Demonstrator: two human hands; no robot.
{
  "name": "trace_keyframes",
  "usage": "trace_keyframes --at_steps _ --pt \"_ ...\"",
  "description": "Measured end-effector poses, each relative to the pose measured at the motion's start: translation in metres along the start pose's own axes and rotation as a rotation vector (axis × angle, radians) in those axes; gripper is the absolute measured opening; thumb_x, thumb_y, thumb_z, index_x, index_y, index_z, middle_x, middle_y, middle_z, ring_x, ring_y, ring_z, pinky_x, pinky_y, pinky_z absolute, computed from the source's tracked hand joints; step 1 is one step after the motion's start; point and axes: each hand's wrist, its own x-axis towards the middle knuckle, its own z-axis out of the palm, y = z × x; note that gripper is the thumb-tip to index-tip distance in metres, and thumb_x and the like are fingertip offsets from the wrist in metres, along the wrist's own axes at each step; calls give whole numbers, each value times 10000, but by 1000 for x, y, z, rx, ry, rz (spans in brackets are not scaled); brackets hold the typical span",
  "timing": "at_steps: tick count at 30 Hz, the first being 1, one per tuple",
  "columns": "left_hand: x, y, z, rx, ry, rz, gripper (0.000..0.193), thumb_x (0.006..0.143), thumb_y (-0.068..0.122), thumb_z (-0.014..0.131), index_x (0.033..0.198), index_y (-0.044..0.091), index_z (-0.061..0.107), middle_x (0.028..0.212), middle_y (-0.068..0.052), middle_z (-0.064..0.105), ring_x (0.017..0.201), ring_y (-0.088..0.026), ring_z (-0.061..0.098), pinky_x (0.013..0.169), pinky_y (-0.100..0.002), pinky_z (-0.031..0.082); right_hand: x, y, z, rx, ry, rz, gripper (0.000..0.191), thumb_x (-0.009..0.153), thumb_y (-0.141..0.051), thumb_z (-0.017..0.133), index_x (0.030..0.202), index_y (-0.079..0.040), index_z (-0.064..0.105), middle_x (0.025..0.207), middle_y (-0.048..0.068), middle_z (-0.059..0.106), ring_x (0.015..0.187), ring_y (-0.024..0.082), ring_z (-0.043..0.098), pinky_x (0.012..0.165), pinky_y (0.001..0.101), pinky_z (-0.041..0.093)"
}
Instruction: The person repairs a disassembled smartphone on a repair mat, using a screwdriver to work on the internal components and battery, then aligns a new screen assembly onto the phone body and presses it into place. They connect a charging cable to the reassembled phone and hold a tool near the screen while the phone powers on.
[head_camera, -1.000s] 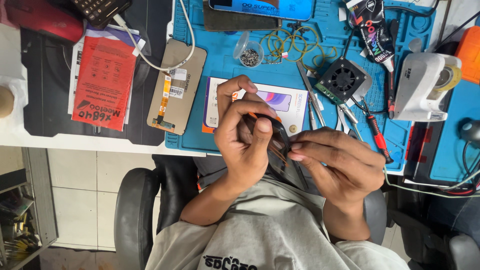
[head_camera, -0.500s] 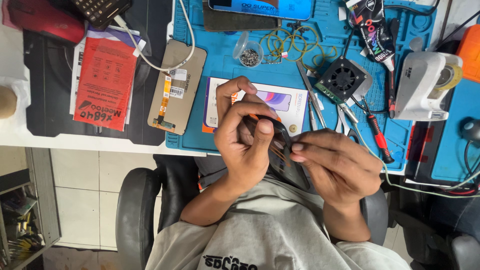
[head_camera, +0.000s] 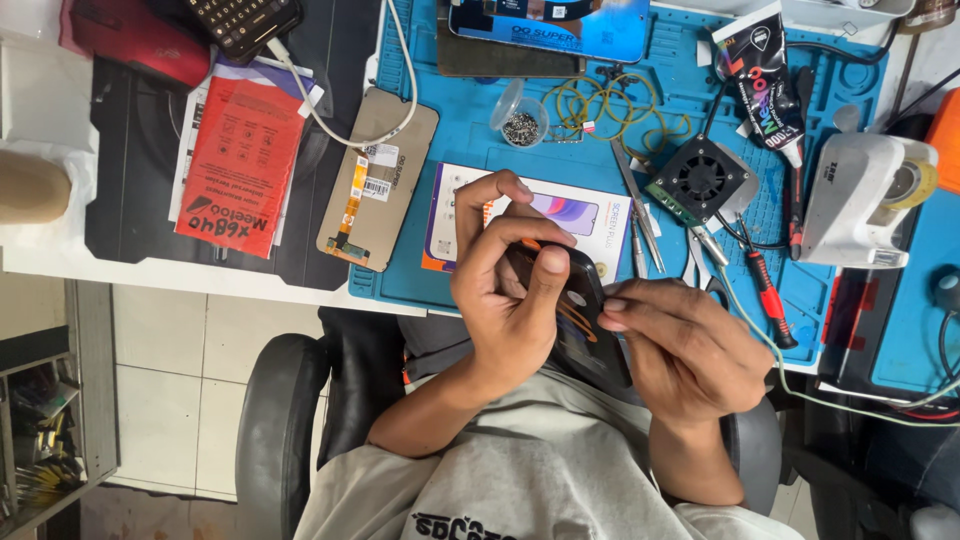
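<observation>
While the left hand (head_camera: 510, 300) wraps its fingers (head_camera: 548, 275) around a dark phone (head_camera: 585, 335), gripping it tilted just above the lap at the counter's (head_camera: 60, 255) edge, the right hand (head_camera: 690, 350) pinches the phone's side with closed fingers (head_camera: 622, 305). Just beyond, a white box (head_camera: 600, 215) lies on the blue mat (head_camera: 470, 150), tweezers (head_camera: 640, 210) beside it.

dark phone (head_camera: 580, 325), tilted, held above lap
</observation>
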Motion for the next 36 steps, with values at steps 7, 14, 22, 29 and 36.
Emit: trace_keyframes --at_steps 7,14,22,29,36 --pt "-2 0 1 -41 7 -1 288 1112 251 682 1028 -22 657 1309 -61 438 909 -82 592 812 -223 495 0 -3 0 16 0 5 154 837 140 795 938 81 695 914 199 718 816 256 752 674 273 617" --pt "-2 -3 -2 -67 25 -32 261 1102 248 672 1050 -7 648 1290 -68 438 905 -89 595 810 -228 510 11 -10 -3 -74 -111 34 133 851 145 765 933 57 707 937 165 716 864 225 741 711 275 600" --pt "17 -5 -38 -215 141 -6 323 1154 276 623 1006 -10 589 1255 -113 508 955 -99 506 860 -240 425 52 -19 14 247 -471 229 206 894 13 757 1093 43 712 1064 162 745 947 205 765 789 269 629" --pt "28 3 -51 -351 146 -2 323 1133 303 591 1008 5 580 1232 -95 501 767 -58 475 715 -223 396 67 -17 44 503 -509 311 137 918 -14 783 1050 21 771 992 142 737 858 190 718 763 271 584" --pt "23 2 -51 -291 116 11 382 1161 317 587 977 -18 591 1234 -108 513 1039 -94 486 895 -239 395 49 -15 46 400 -504 234 55 1029 -9 726 1052 -4 676 984 86 684 895 146 676 796 254 545"
